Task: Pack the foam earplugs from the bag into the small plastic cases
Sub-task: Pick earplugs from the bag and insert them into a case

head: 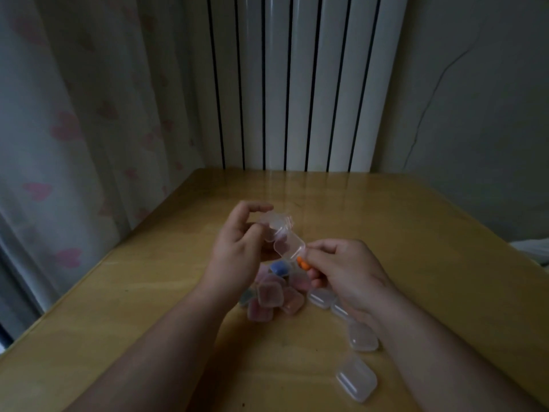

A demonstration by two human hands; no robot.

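Orange earplug [302, 261] pinched in right hand [347, 270]; left hand [237, 251] holds open case [285, 237].

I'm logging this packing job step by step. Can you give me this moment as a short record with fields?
left hand: holds the open case, lid hinged back
right hand: pinches an orange earplug right by the case's near edge
earplug in case: not yet
filled cases: heap on the table below the hands, pink and blue contents
empty cases: clear, shut, in a row by the right forearm
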